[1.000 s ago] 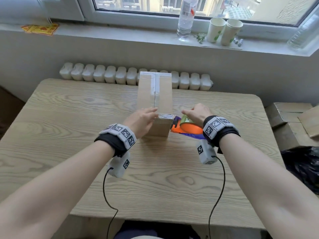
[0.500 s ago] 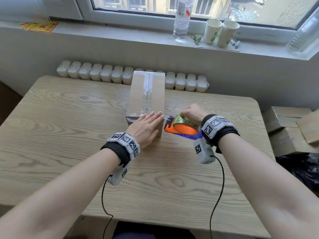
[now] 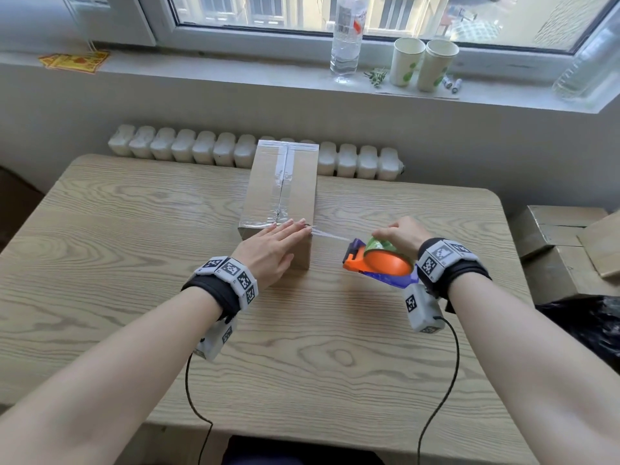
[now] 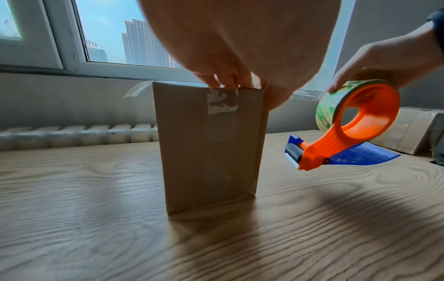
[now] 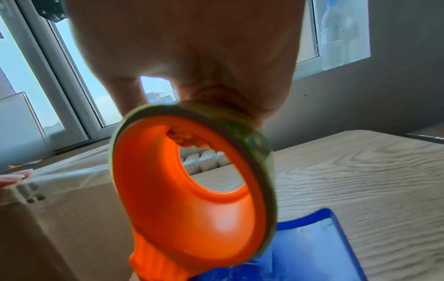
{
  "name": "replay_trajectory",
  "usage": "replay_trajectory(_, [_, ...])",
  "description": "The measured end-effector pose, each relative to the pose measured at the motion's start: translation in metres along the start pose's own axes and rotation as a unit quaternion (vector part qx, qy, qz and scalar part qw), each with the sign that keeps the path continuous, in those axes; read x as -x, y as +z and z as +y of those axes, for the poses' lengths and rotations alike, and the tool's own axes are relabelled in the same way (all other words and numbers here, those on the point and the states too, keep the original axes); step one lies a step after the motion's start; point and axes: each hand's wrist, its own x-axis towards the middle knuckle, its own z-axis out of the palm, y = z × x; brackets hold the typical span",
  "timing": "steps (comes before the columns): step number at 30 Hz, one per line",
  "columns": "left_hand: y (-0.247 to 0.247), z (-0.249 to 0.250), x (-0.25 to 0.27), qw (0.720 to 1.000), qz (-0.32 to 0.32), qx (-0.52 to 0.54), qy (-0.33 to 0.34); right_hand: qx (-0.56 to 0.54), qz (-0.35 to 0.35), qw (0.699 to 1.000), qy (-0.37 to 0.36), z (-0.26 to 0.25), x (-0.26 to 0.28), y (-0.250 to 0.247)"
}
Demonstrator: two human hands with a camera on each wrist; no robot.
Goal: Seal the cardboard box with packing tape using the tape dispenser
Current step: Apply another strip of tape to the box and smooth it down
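Observation:
A tall brown cardboard box (image 3: 265,196) (image 4: 206,148) (image 5: 48,228) stands mid-table, clear tape running along its top seam. My left hand (image 3: 271,248) (image 4: 240,47) lies flat with straight fingers on the near top edge, pressing the tape end down. My right hand (image 3: 399,234) (image 5: 204,57) grips the orange and blue tape dispenser (image 3: 379,263) (image 4: 355,121) (image 5: 192,190), fingers curled over its green-printed roll, held above the table right of the box. A strip of clear tape (image 3: 330,235) (image 5: 69,174) stretches from the box's near right corner to the dispenser.
The wooden table (image 3: 302,364) has bare room in front and to the left. A radiator (image 3: 201,151) runs behind it. On the windowsill stand a water bottle (image 3: 345,38) and two paper cups (image 3: 422,62). More cardboard boxes (image 3: 563,243) sit at the right.
The right hand has pulled the dispenser rightward away from the box, drawing out a strip of tape. The left hand has flattened onto the box's near top edge.

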Motion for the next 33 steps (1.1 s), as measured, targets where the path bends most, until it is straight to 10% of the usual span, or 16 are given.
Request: replay_trajectory(33, [0.002,0.021,-0.014,0.999,-0.018,0.015,-0.032,-0.185,-0.038,0.977,-0.102,0.006,0.024,-0.029])
